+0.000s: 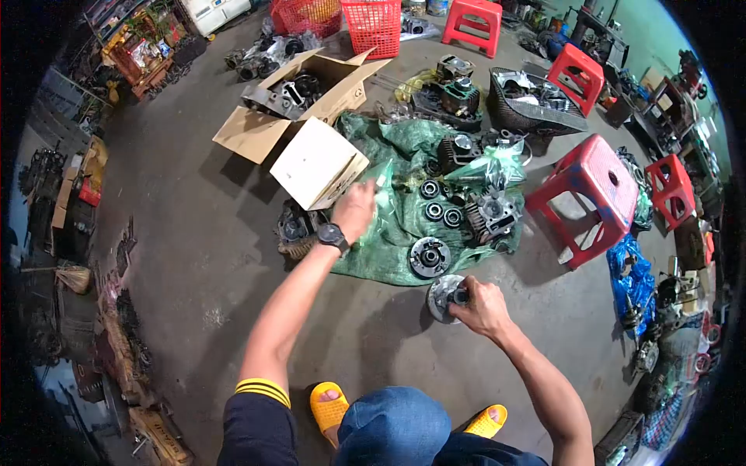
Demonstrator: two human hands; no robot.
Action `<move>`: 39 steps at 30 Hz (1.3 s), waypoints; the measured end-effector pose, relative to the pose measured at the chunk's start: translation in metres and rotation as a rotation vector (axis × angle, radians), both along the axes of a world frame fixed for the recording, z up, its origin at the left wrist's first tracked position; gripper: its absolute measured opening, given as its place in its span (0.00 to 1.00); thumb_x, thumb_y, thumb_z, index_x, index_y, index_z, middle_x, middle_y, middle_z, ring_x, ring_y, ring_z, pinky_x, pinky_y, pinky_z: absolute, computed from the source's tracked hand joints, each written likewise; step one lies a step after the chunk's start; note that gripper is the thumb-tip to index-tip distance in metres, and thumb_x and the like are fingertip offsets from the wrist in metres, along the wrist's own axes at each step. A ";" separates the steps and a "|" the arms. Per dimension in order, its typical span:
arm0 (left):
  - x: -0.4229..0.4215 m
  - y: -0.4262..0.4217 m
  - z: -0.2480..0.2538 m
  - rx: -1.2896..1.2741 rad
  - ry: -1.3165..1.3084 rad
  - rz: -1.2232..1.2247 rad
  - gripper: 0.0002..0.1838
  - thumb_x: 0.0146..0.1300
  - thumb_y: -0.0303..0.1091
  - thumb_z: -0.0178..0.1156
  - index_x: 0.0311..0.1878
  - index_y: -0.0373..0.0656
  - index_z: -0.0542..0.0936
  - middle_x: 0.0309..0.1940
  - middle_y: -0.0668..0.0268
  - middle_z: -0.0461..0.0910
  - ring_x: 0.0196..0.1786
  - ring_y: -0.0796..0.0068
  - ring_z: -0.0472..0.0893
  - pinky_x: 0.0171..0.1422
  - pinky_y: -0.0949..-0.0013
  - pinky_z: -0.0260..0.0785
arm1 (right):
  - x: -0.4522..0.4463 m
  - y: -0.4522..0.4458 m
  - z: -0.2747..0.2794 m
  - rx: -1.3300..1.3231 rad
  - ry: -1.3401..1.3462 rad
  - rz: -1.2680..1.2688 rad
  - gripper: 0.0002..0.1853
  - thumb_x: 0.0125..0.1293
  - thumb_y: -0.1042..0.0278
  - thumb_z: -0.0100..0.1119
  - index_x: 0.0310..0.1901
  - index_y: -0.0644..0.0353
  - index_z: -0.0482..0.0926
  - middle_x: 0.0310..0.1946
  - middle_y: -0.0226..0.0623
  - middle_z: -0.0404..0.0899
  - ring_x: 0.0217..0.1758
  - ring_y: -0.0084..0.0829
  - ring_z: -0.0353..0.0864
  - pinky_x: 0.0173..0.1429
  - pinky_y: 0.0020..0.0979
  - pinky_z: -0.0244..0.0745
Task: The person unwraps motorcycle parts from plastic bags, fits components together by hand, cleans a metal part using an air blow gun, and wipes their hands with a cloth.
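Item 1: round metal part (437,301), pale disc with a dark central hub. Location: over the bare floor (373,342), just short of the near edge of the green sheet (382,269). Whether it touched the floor could not be told.

Item 2: right hand (483,309), fingers clasped about the hub of the round metal part.

Item 3: left hand (355,210), dark watch (332,236) at the wrist, beside the white box (312,161) and the green sheet. Motion blur hid the fingers; whether they gripped anything could not be told.

Item 4: slotted round part (430,257), lying on the sheet near item 1.

Item 5: three ring-shaped parts (434,210), grouped on the sheet; engine casting (494,213) to their right.

Risks, as judged: the disc could have slipped or tipped, being held by its hub alone, or knocked the slotted part close by. A hurried left forearm could have jostled the white box; snagged sheeting could have set the ring-shaped parts rolling.

Markings: dark print on the white box's side, too small to read; no brand legible.
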State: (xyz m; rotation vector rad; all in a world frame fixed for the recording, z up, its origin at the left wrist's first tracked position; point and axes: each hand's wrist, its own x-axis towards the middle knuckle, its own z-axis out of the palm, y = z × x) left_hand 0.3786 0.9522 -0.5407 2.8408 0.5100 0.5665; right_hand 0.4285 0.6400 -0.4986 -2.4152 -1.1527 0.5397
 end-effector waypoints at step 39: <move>-0.037 0.047 -0.029 0.448 0.355 -0.068 0.11 0.56 0.27 0.50 0.41 0.36 0.77 0.43 0.54 0.75 0.49 0.59 0.73 0.59 0.59 0.64 | -0.034 0.021 0.035 0.032 0.002 0.055 0.20 0.44 0.59 0.62 0.32 0.69 0.74 0.21 0.55 0.76 0.29 0.53 0.78 0.38 0.46 0.73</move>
